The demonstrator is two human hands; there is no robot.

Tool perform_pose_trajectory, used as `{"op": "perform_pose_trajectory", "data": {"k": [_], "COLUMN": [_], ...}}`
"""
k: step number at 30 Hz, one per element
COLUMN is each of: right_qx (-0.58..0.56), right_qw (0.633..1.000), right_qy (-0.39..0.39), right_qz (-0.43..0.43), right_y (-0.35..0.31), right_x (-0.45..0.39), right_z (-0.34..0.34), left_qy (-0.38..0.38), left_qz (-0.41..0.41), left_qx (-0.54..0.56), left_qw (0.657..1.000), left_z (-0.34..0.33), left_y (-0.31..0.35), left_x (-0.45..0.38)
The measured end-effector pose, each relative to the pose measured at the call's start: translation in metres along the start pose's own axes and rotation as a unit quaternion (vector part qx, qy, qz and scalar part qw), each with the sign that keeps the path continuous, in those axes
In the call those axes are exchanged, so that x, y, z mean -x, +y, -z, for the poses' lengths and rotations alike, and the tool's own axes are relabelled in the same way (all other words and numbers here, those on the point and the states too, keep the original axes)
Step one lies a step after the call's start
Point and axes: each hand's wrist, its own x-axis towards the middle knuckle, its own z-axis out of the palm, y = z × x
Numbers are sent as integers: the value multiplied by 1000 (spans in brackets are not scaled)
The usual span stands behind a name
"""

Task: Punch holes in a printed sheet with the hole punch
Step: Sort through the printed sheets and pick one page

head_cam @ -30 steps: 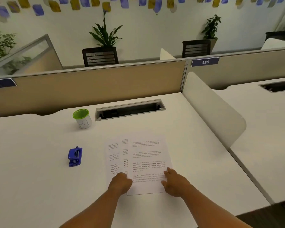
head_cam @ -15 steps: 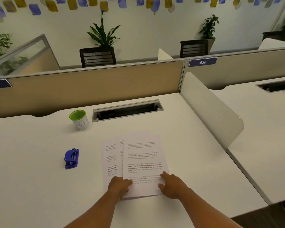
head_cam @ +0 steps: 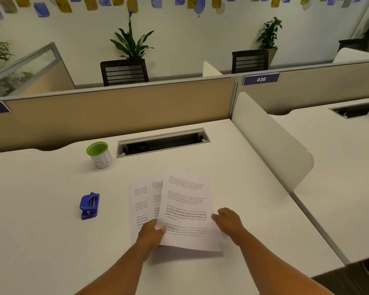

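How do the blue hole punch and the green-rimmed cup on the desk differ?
The hole punch is solid blue and sits low and flat; the cup is white with a green rim and stands upright, taller. The hole punch lies nearer the person, left of the printed sheets; the cup stands farther back, beside the cable slot. The cup bears handwritten marks; the punch shows none. Both rest untouched on the white desk.

Soft even light, bowed edges
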Motion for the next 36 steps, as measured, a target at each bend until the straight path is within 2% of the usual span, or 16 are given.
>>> {"op": "perform_pose_trajectory", "data": {"k": [5,8,10,15,18,25,31,36], "right_qx": [-198,-254,-231,-182,-159,-141,-119,-116], "right_qw": [974,959,967,981,985,988,990,990], "right_qy": [-33,-50,-30,5,12,24,31,45], "right_qz": [-108,-117,-99,-64,-63,-65,-63,-71], "right_y": [-3,-4,-2,0,8,14,16,17], "right_x": [-6,-11,-14,-15,-17,-20,-22,-26], "right_z": [13,16,15,18,19,21,24,26], "left_qy": [-38,-71,-64,136,196,223,229,231], "left_qz": [-8,6,15,21,38,50,117,127], "left_qx": [43,57,66,-43,-95,-138,-240,-243], "left_qw": [998,996,996,989,975,964,936,934], "left_z": [3,4,4,1,-3,-17,-25,-26], "left_y": [1,2,1,-1,0,13,13,12], "left_x": [-2,-2,-4,-13,-18,-25,-28,-36]}}
